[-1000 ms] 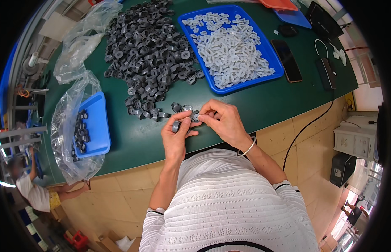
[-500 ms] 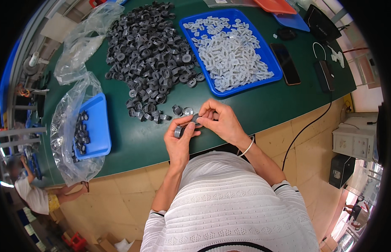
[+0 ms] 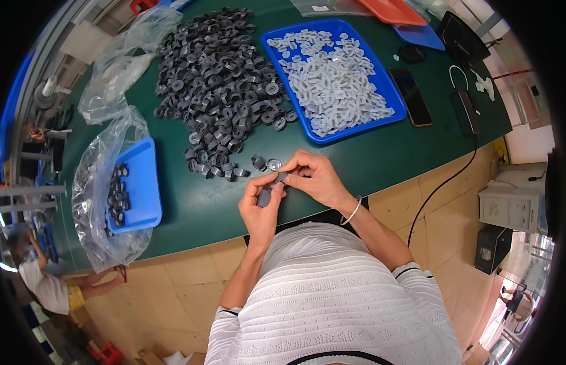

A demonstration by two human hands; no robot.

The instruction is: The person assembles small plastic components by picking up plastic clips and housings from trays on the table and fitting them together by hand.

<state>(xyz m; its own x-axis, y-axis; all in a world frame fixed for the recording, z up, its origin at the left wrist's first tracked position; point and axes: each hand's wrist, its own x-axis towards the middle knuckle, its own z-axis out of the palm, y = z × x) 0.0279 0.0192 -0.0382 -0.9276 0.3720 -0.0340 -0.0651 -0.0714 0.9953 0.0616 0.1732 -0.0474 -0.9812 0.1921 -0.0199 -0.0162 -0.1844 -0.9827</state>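
Near the front edge of the table my two hands meet over small dark grey plastic parts. My left hand (image 3: 259, 214) is closed, with one grey ring-shaped part (image 3: 264, 196) in its curled fingers. Between both hands' fingertips sits a second grey part (image 3: 281, 177), mostly covered. My right hand (image 3: 318, 180) pinches that one with thumb and forefinger. Just beyond my fingers lie a loose grey part (image 3: 258, 162) and a clear, shiny round piece (image 3: 274, 165). A large heap of grey ring-shaped parts (image 3: 219, 79) spreads farther off.
A blue tray (image 3: 331, 139) of whitish plastic pieces (image 3: 338, 88) stands at the back right, beside a phone (image 3: 410, 97). On the left, clear plastic bagging (image 3: 91, 188) partly covers a smaller blue tray (image 3: 146, 204) with grey parts. A black cable (image 3: 444, 198) hangs off the table's right side.
The grey part in my left hand has turned, now showing its smooth outer side. Both hands stay together in nearly the same place; the whole view has shifted slightly.
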